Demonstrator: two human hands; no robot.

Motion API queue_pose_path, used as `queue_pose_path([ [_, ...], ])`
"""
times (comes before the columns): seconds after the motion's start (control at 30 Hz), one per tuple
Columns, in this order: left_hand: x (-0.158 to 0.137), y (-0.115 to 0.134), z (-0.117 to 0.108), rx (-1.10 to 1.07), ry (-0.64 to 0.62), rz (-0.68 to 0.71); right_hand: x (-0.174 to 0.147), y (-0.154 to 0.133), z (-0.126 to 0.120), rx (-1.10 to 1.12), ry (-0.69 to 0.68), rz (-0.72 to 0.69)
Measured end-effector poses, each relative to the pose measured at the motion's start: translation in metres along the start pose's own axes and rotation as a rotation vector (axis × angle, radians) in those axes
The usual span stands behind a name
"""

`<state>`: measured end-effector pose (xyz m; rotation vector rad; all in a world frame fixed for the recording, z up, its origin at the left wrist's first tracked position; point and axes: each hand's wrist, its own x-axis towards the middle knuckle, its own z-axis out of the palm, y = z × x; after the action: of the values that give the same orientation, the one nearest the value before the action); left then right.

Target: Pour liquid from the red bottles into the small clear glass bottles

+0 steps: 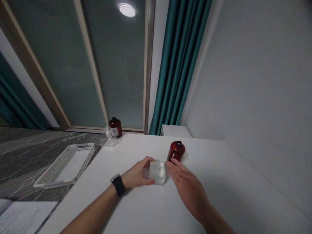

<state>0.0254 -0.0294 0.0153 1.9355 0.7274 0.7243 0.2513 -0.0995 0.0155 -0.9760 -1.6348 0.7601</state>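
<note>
My left hand (137, 172), with a dark watch on its wrist, grips a small clear plastic box (157, 172) over the white table, thumb on the near side and fingers on the far side. Something clear or whitish shows inside the box, too indistinct to name. My right hand (185, 182) is held with its fingers stretched out, their tips close to the box's right side; whether they touch it I cannot tell. Just beyond those fingertips a dark red-brown bottle (176, 150) stands uncapped and slightly tilted in the view, its lower part partly covered by my fingers.
At the far left table corner stand a capped brown bottle (115, 127) with a label, a small white bottle (108, 132) and a clear tray (112, 142). Left of the white table (136, 208) lie a white perforated basket (81, 146) and printed paper (26, 216). A wall rises at right.
</note>
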Motion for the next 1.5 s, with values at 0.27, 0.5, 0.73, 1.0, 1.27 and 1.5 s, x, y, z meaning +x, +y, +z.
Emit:
queue_pose_path([
  [0.27,0.000,-0.002,0.000,0.019,-0.006,-0.011,0.018,0.005,0.008,0.236,-0.020,0.460],
  [0.5,-0.002,-0.003,-0.001,0.066,0.001,-0.005,0.042,0.020,0.018,-0.031,-0.238,0.602],
  [0.73,-0.002,-0.003,-0.001,0.085,0.009,-0.008,0.044,0.019,0.020,0.034,-0.305,0.611],
  [1.0,-0.001,-0.005,-0.001,0.103,0.002,0.023,0.030,0.002,0.010,0.233,-0.348,0.640],
  [1.27,-0.001,-0.006,0.000,0.069,-0.003,0.012,0.022,0.009,0.009,0.192,-0.359,0.616],
  [1.5,-0.001,-0.004,0.000,0.047,-0.002,-0.026,0.009,0.028,-0.004,0.012,0.150,0.275],
])
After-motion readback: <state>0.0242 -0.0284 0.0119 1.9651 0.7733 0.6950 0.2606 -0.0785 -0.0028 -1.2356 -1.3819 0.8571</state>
